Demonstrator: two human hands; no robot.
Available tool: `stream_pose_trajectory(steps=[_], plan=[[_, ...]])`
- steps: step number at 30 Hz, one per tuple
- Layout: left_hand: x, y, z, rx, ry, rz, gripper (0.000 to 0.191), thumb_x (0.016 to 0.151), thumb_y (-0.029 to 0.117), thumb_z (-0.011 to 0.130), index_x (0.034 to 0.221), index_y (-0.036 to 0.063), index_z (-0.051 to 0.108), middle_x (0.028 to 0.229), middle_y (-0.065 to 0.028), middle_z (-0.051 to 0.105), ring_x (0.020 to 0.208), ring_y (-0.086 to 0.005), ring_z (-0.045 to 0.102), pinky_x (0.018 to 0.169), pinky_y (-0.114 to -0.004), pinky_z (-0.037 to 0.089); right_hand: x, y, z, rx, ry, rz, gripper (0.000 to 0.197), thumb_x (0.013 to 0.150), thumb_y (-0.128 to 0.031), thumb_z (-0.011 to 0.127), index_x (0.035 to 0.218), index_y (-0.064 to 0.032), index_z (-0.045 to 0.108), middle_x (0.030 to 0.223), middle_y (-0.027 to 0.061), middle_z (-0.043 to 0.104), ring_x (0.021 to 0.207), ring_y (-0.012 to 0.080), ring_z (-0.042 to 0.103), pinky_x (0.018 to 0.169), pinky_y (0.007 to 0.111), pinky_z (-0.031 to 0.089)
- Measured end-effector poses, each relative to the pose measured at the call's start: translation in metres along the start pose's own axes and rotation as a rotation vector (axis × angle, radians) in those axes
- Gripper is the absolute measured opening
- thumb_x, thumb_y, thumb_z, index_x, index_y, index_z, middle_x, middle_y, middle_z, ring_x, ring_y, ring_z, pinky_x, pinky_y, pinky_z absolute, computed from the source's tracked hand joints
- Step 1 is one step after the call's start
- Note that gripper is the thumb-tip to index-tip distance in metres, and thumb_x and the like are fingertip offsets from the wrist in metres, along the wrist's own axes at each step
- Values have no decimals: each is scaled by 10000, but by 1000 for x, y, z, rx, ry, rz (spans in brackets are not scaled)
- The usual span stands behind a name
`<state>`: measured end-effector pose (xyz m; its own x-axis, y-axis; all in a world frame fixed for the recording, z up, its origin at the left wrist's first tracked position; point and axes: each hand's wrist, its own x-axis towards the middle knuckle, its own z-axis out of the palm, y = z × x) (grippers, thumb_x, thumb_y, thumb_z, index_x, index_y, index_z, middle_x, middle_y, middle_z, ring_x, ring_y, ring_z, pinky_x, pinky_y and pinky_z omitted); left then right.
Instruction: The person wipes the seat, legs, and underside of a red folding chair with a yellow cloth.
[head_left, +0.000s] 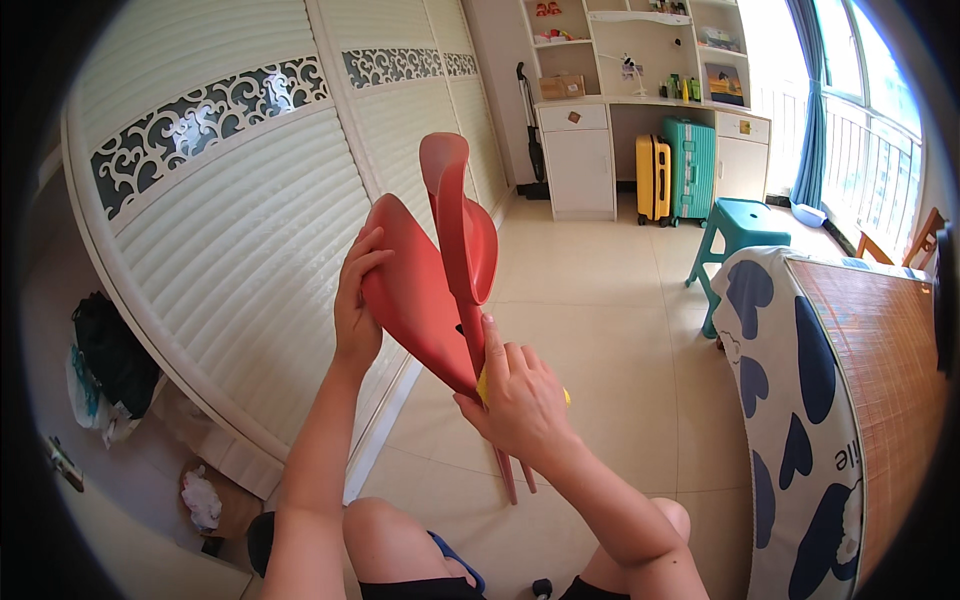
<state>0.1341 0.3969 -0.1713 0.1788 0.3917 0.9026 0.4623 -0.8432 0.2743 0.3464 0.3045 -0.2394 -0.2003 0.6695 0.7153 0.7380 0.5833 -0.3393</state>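
Note:
A red plastic chair (420, 300) is tilted up before me, its broad smooth panel on the left and a curved part to the right. Its thin legs (507, 480) point down toward the floor. My left hand (358, 296) grips the panel's left edge, fingers over the rim. Against the lower part of the chair, my right hand (517, 394) holds a yellow cloth or sponge (484, 386), mostly hidden under the palm. The right index finger lies extended along the red frame.
White sliding wardrobe doors (240, 217) stand close on the left. On the right is a bed with a woven mat (892, 352). A teal stool (750, 221), yellow suitcase (653, 180) and green suitcase (691, 169) stand farther off, near a white desk (577, 172).

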Motion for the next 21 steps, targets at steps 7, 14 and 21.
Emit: stream_pose_trajectory(steps=[7, 14, 21], plan=[[25, 0, -41, 398, -247, 230, 561, 743, -88, 623, 1271, 78, 529, 1133, -86, 620, 1105, -297, 573, 906, -416, 478, -15, -6, -6, 10, -272, 80, 968, 789, -345, 758, 1520, -20, 213, 926, 100, 560, 843, 263, 575, 718, 377, 497], [21, 7, -38, 578, -184, 215, 744, 767, -6, 654, 1454, 54, 374, 1069, -33, 630, 1036, -228, 598, 867, -371, 414, -29, 1, 39, -244, -5, 26, 1060, 691, -431, 826, 1480, 11, 272, 982, 103, 565, 853, 265, 583, 719, 368, 482], [35, 47, 7, 806, -209, 340, 852, 735, -1, 658, 1485, -48, 256, 863, -31, 512, 807, -196, 501, 815, -373, 366, -15, 28, 21, -184, 197, 178, 1017, 644, -460, 846, 1380, 55, 368, 968, 99, 565, 844, 250, 573, 707, 359, 468]])
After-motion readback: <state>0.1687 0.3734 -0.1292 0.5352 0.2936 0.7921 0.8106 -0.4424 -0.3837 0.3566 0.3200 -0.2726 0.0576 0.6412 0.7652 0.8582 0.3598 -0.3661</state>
